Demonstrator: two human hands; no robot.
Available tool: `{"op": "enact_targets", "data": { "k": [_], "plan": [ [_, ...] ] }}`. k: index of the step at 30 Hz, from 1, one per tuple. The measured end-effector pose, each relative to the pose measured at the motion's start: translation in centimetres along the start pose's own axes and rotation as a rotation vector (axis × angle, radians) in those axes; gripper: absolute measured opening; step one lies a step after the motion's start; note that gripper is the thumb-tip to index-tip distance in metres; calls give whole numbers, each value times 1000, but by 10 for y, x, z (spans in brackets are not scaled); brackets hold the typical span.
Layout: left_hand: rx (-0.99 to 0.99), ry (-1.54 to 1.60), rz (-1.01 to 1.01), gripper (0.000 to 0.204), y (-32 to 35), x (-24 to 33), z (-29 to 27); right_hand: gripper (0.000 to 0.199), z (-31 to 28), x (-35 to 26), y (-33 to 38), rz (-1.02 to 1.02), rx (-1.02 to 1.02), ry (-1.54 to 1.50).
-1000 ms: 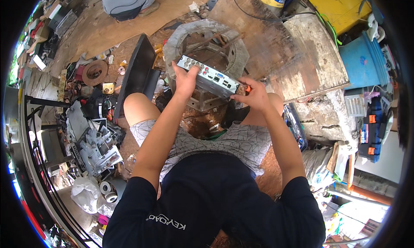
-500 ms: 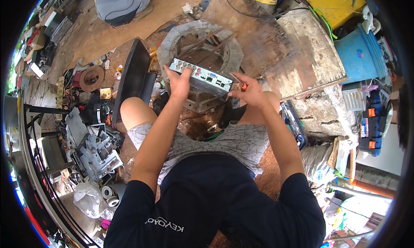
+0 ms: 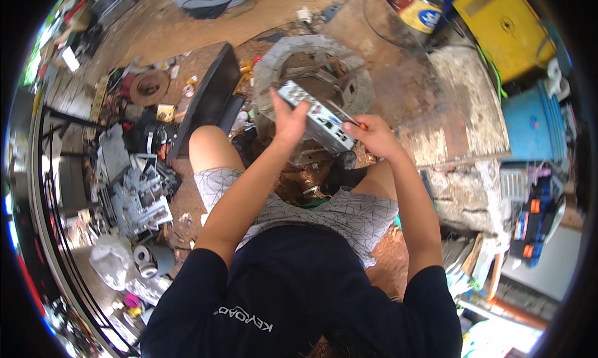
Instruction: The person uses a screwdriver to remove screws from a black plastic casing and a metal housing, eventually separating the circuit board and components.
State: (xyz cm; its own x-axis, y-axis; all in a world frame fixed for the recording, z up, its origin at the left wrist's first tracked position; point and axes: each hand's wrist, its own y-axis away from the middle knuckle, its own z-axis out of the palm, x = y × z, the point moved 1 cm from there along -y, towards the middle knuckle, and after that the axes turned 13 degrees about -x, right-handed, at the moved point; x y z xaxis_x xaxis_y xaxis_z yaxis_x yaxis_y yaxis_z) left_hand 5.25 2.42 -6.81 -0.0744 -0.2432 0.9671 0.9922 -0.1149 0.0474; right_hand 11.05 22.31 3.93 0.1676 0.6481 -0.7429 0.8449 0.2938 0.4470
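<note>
A silver metal video recorder box (image 3: pixel 328 126), with rows of sockets along its upward face, is held slanting over the round frame between my knees. My left hand (image 3: pixel 290 120) grips its upper left end, thumb across the socket face. At the lower right end is my right hand (image 3: pixel 377 136), closed around a screwdriver (image 3: pixel 363 126) with an orange handle. The thin shaft points up and left along the box's far edge; whether its tip touches the box I cannot tell. My right thumb is close to the box's corner.
Below the box stands an octagonal grey frame (image 3: pixel 274 65). A dark flat panel (image 3: pixel 212 96) leans left of it, and a worn wooden board (image 3: pixel 455 133) lies right. Metal scrap (image 3: pixel 140 196) lies at left; a blue bucket (image 3: pixel 532 124) and yellow case (image 3: pixel 504 28) stand at right.
The box has turned clockwise, its right end now lower and nearer me. My right hand has turned with it, and the screwdriver's shaft shows more plainly. The whole view has shifted.
</note>
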Motion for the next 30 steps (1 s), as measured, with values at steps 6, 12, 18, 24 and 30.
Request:
{"op": "enact_targets", "data": {
  "k": [6, 12, 18, 24, 30],
  "plan": [
    [91, -193, -8, 109, 6, 7, 10, 29, 3, 35, -16, -163, 86, -86],
    [77, 30, -60, 110, 15, -1, 3, 25, -8, 31, -24, -220, 91, 73],
    [160, -160, -132, 129, 24, 19, 18, 20, -4, -9, -10, -128, 220, 382],
    [164, -237, -184, 151, 38, 13, 51, 31, 5, -1, -14, -134, 243, 273],
    [210, -289, -246, 144, 28, 12, 79, 20, -7, 33, -18, -219, 243, 129]
  ]
}}
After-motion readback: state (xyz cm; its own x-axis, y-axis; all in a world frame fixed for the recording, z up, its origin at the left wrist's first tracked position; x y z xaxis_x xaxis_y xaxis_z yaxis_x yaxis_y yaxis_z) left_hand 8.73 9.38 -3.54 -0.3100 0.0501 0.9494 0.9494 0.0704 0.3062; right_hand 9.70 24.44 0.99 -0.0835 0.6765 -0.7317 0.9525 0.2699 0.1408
